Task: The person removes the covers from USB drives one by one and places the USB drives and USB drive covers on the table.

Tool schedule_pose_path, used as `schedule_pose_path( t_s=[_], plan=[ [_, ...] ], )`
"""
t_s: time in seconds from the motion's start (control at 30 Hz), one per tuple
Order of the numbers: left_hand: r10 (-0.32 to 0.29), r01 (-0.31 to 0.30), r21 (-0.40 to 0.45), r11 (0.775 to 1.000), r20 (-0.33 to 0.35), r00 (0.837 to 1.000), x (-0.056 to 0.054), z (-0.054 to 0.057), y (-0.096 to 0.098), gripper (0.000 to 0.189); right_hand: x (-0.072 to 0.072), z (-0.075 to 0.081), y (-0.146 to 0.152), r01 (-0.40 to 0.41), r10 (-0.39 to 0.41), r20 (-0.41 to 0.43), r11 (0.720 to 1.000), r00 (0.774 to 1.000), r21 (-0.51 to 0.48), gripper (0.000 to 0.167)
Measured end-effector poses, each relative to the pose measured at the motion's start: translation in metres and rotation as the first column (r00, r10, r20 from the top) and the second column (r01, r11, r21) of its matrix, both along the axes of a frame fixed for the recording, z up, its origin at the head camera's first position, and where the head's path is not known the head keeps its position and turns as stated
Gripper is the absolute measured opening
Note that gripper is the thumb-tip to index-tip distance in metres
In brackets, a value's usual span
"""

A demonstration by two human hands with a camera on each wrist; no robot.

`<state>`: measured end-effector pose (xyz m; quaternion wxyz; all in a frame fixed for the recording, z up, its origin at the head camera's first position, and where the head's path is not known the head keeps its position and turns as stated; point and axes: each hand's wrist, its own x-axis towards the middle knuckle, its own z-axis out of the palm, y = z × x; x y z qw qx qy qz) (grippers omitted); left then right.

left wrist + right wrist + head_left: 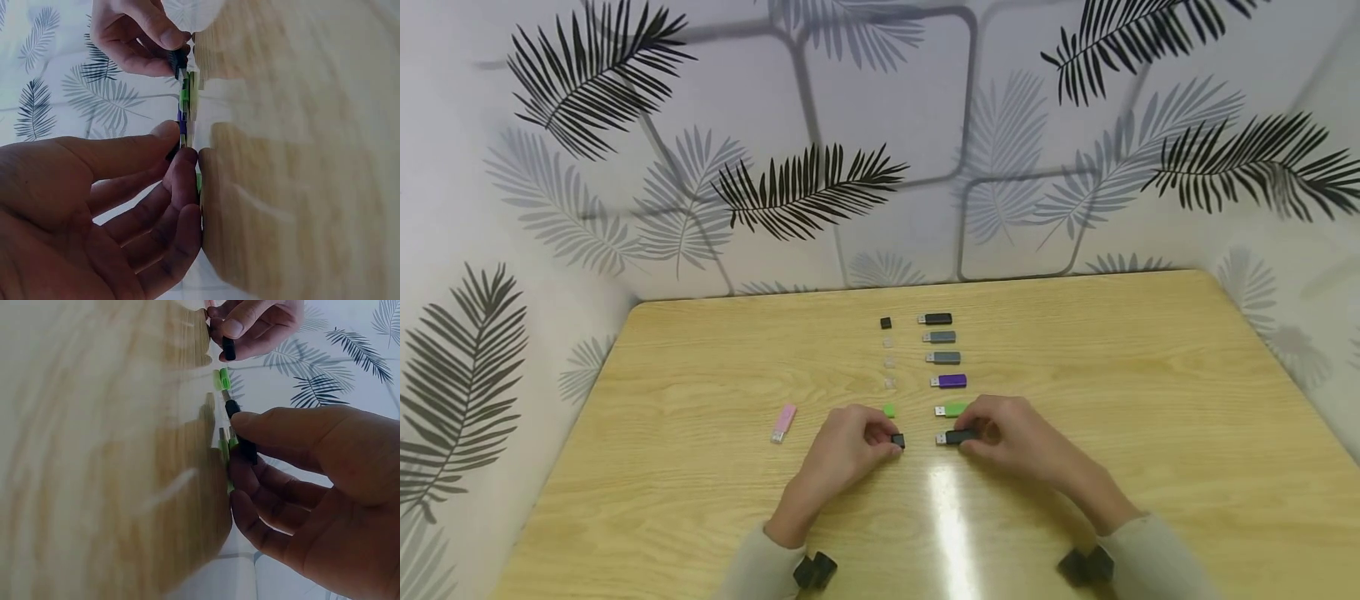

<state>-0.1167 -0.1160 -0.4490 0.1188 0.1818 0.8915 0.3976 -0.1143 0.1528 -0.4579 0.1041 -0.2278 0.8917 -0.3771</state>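
Note:
Between the thumb and fingers of my left hand [852, 439] is a small black USB stick cap [898, 440]. My right hand [1011, 429] pinches a black USB stick [957, 437] by its rear end, its metal plug pointing left toward the cap. Cap and plug are apart, with a short gap between them. Both hands stay low at the table in the wrist views. Just behind the right fingers lies a green USB stick [953, 411], partly covered by them. A green cap [889, 411] sits right behind the left fingertips.
Farther back, a column of uncapped sticks holds a purple one [950, 381], two grey ones [943, 358] and a black one [937, 318]. Left of them lie clear caps [889, 362] and a black cap [886, 322]. A pink USB stick [785, 421] lies left on the wooden table [700, 358].

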Motion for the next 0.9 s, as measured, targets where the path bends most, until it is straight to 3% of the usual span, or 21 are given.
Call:
schedule_pose_path(
  t_s=[0.23, 0.43, 0.9],
  plan=[
    [0.013, -0.012, -0.066, 0.998, 0.024, 1.0, 0.0015, 0.0038, 0.0017, 0.012, -0.0011, -0.0009, -0.0049, 0.019, -0.019, -0.005, 0.998, 1.0, 0.055, 0.019],
    [0.031, -0.032, -0.105, 0.994, -0.007, 0.999, -0.0006, 0.0045, 0.0034, 0.013, -0.0015, -0.0002, -0.0067, 0.031, -0.03, -0.02, 0.997, 0.999, 0.064, 0.019],
    [0.017, -0.02, -0.091, 0.996, -0.031, 0.999, -0.0079, 0.002, -0.0008, 0.014, -0.0047, 0.0003, -0.0093, 0.051, -0.051, 0.001, 0.996, 0.999, 0.071, 0.019]
  ],
)
